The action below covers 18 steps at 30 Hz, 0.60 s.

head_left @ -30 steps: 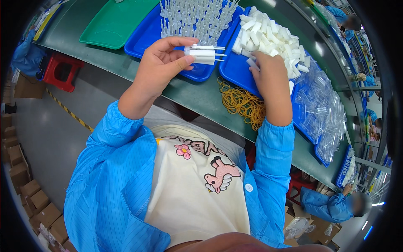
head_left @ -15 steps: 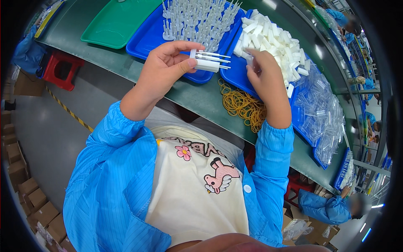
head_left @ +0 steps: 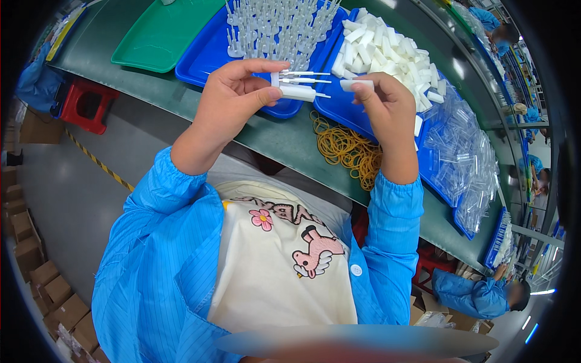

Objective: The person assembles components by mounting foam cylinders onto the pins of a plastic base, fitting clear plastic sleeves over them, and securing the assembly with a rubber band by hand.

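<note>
Along the green table (head_left: pixel 266 136), trays stand side by side, each with its own contents. At the left, the green tray (head_left: pixel 151 45) shows a mostly bare floor. Next to it, the first blue tray (head_left: pixel 196 59) contains translucent pronged pieces (head_left: pixel 275 30), set close together with prongs upward. The second blue tray (head_left: pixel 333 104) contains a heap of white blocks (head_left: pixel 387 51); its near left part is uncovered. Farther right, clear plastic tubes (head_left: pixel 460 151) lie heaped, with blue tray edges (head_left: pixel 431 172) visible beneath them. Yellow rubber bands (head_left: pixel 345 148) lie loose on the table, just beside the second blue tray.

The left hand (head_left: pixel 233 91) grips a pronged unit (head_left: pixel 275 80) by its base between thumb and fingers, above the near end of the first blue tray. Its prongs point right; a white sleeve (head_left: pixel 298 92) surrounds the lowest. The right hand (head_left: pixel 390 106) pinches one white block (head_left: pixel 357 85) above the second blue tray, near the prong tips but apart from them.
</note>
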Motion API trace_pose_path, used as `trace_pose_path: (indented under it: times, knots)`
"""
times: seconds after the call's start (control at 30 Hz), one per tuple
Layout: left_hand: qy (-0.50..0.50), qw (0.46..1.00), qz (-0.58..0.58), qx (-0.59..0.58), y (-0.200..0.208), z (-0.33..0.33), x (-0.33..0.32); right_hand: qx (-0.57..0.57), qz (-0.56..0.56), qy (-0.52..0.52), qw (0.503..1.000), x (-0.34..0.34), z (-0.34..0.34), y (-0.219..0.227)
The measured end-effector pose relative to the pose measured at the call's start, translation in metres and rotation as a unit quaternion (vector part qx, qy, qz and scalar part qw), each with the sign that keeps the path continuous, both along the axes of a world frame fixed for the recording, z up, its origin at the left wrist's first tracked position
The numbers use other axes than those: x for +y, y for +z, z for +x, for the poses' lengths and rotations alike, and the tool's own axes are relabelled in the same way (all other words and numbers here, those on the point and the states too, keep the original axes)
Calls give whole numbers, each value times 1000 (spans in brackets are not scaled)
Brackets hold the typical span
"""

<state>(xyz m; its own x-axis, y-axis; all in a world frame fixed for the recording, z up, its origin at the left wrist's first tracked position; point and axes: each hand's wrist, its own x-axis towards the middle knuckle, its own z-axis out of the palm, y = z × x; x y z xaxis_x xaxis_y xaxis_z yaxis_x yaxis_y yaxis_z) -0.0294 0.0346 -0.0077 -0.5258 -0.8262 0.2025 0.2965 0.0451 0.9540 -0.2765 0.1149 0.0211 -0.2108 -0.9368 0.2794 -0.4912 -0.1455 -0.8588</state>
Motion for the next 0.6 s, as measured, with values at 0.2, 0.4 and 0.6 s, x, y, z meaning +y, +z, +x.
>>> trace_pose_path:
  times: [0.2, 0.4, 0.6]
  knots:
    - [10, 1000, -20, 21, -2, -6, 2, -73, 6, -3, 997, -1, 5, -3]
    - [-3, 999, -38, 28, -3, -14, 7, -120, -17, -31, 992, -1, 8, -4]
    - [-1, 999, -46, 17, -3, -18, 8, -120, -13, -31, 992, 0, 11, -5]
